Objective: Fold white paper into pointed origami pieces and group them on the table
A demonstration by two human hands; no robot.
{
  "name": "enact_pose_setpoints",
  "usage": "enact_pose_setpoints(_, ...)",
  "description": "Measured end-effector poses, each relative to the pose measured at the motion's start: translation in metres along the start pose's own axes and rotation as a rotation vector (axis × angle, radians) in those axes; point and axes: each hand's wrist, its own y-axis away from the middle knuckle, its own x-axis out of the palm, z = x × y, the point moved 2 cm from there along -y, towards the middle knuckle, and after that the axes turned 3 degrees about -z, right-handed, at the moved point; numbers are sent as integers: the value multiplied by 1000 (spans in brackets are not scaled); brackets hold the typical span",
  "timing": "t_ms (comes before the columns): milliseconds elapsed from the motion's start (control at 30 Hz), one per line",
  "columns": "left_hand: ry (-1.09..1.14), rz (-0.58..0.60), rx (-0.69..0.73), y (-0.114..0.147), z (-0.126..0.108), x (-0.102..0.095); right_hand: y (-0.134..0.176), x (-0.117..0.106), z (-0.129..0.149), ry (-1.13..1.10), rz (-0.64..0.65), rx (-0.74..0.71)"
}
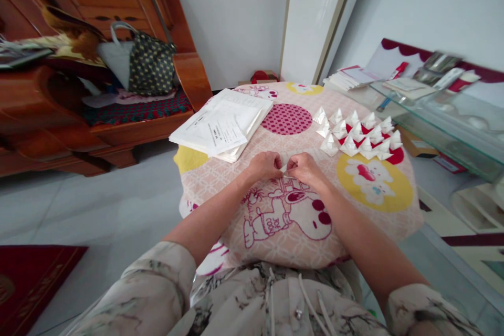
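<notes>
My left hand [266,166] and my right hand [304,168] meet over the near middle of the cloth-covered table. Between their pinched fingertips is a small piece of folded white paper [284,169], mostly hidden by the fingers. Beyond my right hand stand several folded white paper shapes with pointed tips [356,132], set close together in rows. A stack of white printed sheets [224,123] lies past my left hand, with a smaller loose slip on top.
The round table wears a pink patterned cloth [220,197] with cartoon figures. To the right is a glass shelf [429,115] holding papers and cups. A wooden bench [149,131] with a dotted bag [151,65] stands at left. A tall white cabinet [311,21] rises behind.
</notes>
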Motion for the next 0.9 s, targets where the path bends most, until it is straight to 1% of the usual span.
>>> enact_pose_setpoints(133, 161, 17, 25, 0, 8, 2, 0, 1, -1, 6, -10, 22)
enact_pose_setpoints(333, 315, -1, 38, 2, 20, -1, 2, 2, -1, -20, -12, 42)
enact_pose_setpoints(467, 455, 47, 45, 6, 26, -4, 3, 4, -4, -66, -44, 50)
enact_pose_setpoints(600, 358, -48, 82, 9, 21, 0, 4, 5, -7, -101, -87, 19)
enact_pose_setpoints(667, 265, -80, 88, 10, 15, 5, 5, 5, -8, -120, -101, -10)
enact_pose_setpoints(733, 159, -145, 76, 11, 10, 8, 7, 5, -9, -155, -99, -20)
enact_pose_setpoints(800, 134, -148, 65, 11, 7, 11, 10, 4, -11, -223, -93, -1)
enact_pose_setpoints(900, 137, -157, 51, 13, 5, 11, 13, 4, -18, -384, -96, 46)
